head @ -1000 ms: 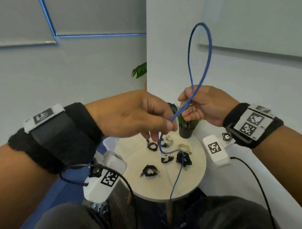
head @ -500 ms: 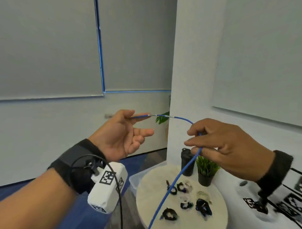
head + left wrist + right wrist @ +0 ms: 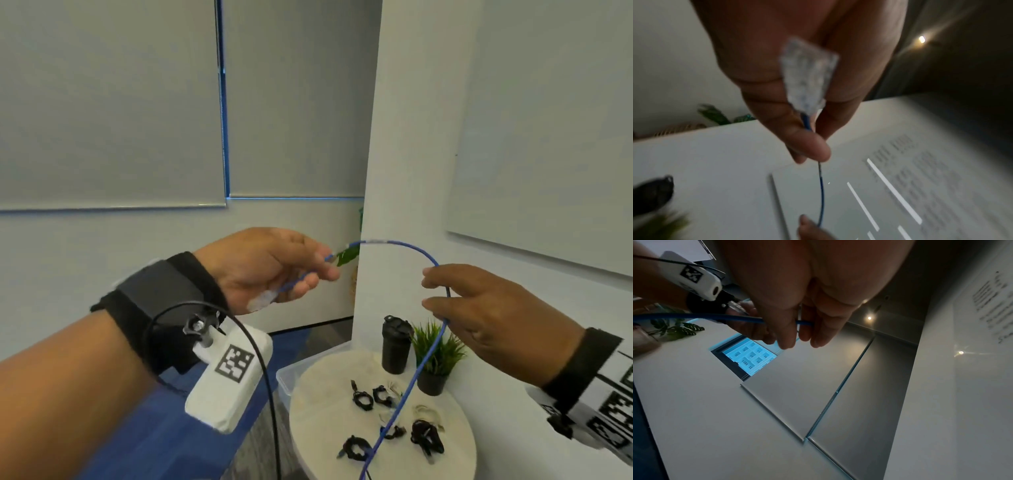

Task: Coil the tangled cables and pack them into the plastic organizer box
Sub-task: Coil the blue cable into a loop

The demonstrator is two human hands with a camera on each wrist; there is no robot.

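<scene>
Two hands are raised above the surface point(image 3: 322, 394), and one blue cable point(image 3: 407, 244) is strung between them. Nearest, at the left, the left hand point(image 3: 263, 267) is closed round the cable's end: the fingers point(image 3: 813, 146) are curled and the line is pinched between thumb and fingertip, with the clear plug point(image 3: 807, 78) lying back across the palm. From that pinch the cable is carried rightward in a shallow arch to the right hand point(image 3: 493, 311), where it is held loosely between thumb and fingers point(image 3: 785, 331); whether it is clamped firmly or merely guided cannot be told. Beyond the right hand the long run is dropped steeply, down and to the near left, across the round surface and past its near edge. The free length is therefore judged to lie below the right hand, which is the nearer one for drawing the next loop toward the anchored left end. The cable looks thin, smooth and springy, with a pale sleeve near the plug. Farther down, several small black bundles point(image 3: 426, 437) are spread on the surface, beside a dark bottle point(image 3: 395, 346) and a potted plant point(image 3: 435, 356). A clear box point(image 3: 286, 377) is partly seen behind the surface's left edge.
</scene>
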